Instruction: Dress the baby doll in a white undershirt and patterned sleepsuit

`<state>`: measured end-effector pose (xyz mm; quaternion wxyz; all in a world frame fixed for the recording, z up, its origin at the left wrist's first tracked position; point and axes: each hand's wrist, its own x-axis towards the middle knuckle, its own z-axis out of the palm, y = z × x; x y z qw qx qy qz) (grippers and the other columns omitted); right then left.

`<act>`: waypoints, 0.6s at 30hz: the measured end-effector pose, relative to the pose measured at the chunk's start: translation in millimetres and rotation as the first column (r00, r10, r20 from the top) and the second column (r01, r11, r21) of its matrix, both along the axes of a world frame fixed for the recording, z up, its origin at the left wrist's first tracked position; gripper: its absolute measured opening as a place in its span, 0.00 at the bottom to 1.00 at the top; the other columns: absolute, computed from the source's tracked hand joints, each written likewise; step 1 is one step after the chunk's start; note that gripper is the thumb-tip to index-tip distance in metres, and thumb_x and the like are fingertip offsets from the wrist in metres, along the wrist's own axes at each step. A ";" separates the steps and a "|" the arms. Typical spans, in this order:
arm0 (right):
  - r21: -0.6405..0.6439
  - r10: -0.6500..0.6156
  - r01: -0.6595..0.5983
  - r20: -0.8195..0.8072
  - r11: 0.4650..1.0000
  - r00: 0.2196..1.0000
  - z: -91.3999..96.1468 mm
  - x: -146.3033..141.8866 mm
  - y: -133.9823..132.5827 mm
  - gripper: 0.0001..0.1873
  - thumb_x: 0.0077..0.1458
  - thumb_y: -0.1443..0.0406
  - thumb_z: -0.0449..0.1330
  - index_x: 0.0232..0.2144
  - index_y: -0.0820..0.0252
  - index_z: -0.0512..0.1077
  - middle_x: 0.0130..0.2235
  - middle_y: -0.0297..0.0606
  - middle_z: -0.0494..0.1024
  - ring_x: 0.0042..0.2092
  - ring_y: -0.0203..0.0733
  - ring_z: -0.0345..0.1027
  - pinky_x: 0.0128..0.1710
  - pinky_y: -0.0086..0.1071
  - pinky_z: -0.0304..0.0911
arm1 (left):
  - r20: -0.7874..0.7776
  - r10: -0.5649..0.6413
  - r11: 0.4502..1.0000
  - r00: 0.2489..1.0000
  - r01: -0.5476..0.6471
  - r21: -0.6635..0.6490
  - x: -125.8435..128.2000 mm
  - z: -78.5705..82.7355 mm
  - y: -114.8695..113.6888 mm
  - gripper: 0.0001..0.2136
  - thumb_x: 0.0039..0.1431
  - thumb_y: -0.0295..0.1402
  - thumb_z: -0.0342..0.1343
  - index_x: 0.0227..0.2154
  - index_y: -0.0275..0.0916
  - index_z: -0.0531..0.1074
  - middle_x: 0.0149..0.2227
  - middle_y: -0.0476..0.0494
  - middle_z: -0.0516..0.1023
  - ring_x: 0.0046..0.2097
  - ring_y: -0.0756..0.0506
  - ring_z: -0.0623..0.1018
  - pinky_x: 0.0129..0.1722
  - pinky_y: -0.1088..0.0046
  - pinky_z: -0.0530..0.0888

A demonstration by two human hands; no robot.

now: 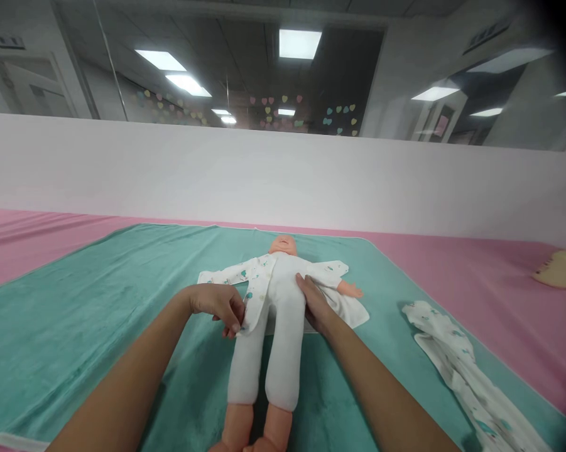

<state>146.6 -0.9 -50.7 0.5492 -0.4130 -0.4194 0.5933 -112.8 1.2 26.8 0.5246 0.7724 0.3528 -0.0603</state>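
Note:
A baby doll (273, 326) lies on its back on a teal blanket (98, 314), head away from me. It has a white cloth body and wears an open white printed shirt (254, 279). My left hand (219, 307) pinches the lower left edge of that shirt beside the doll's hip. My right hand (313, 304) lies along the doll's other side, fingers pressed against its waist over the shirt's right flap. The doll's bare arm (351, 290) sticks out to the right.
A second white printed garment (457, 361) lies crumpled on the blanket at the right. Pink bedding (475, 276) surrounds the blanket. A beige object (563, 269) sits at the far right edge. A white wall with a window rises behind.

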 end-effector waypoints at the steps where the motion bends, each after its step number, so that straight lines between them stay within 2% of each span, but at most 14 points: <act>1: -0.021 0.027 -0.029 -0.055 0.999 0.998 2.4 -1.8 -2.8 0.37 0.47 0.52 0.61 0.57 0.53 0.55 0.54 0.39 0.66 0.50 0.41 0.65 0.49 0.36 0.64 | -0.023 0.007 1.000 1.000 -0.007 0.009 4.3 0.4 -1.9 0.10 0.44 0.39 0.61 0.25 0.37 0.75 0.27 0.44 0.77 0.29 0.47 0.75 0.19 0.78 0.54; 3: -0.035 0.071 -0.076 -0.120 0.997 0.990 6.2 -4.4 -6.4 0.41 0.46 0.55 0.62 0.59 0.51 0.50 0.55 0.39 0.65 0.49 0.40 0.67 0.48 0.35 0.65 | -0.025 0.018 1.000 1.000 -0.018 0.016 11.8 1.2 -5.8 0.11 0.45 0.40 0.60 0.24 0.37 0.75 0.25 0.44 0.77 0.28 0.47 0.75 0.17 0.77 0.53; 7: -0.026 0.074 -0.080 -0.171 0.997 0.982 8.6 -6.3 -6.3 0.36 0.45 0.60 0.64 0.55 0.50 0.56 0.49 0.38 0.71 0.44 0.42 0.70 0.43 0.36 0.69 | 0.049 0.000 1.000 0.999 -0.001 0.027 20.0 4.8 -12.2 0.17 0.51 0.45 0.53 0.20 0.37 0.76 0.23 0.40 0.77 0.24 0.47 0.73 0.16 0.76 0.53; 12: 0.014 0.102 -0.101 -0.186 0.995 0.977 3.4 -6.0 -0.5 0.34 0.44 0.61 0.64 0.55 0.49 0.59 0.49 0.37 0.72 0.45 0.45 0.70 0.43 0.38 0.69 | 0.027 0.042 0.983 0.999 -0.046 0.178 32.9 -0.2 -16.6 0.23 0.53 0.50 0.49 0.14 0.38 0.73 0.18 0.42 0.75 0.21 0.48 0.73 0.19 0.76 0.61; 15: -0.019 0.049 -0.053 -0.173 0.998 0.984 -2.5 -3.8 4.4 0.38 0.44 0.60 0.65 0.56 0.49 0.56 0.53 0.37 0.68 0.49 0.44 0.67 0.46 0.38 0.67 | 0.027 0.113 0.970 0.993 -0.116 0.213 42.5 -8.5 -18.0 0.24 0.54 0.50 0.48 0.13 0.37 0.71 0.16 0.42 0.73 0.19 0.48 0.71 0.23 0.74 0.66; 18: -0.084 -0.033 0.021 -0.147 0.996 0.989 -7.3 -1.3 9.1 0.39 0.43 0.59 0.65 0.57 0.50 0.56 0.56 0.36 0.64 0.53 0.43 0.64 0.47 0.36 0.66 | 0.061 0.178 0.957 0.982 -0.187 0.222 49.1 -9.4 -20.5 0.23 0.55 0.46 0.46 0.12 0.36 0.70 0.15 0.43 0.72 0.17 0.49 0.70 0.22 0.73 0.67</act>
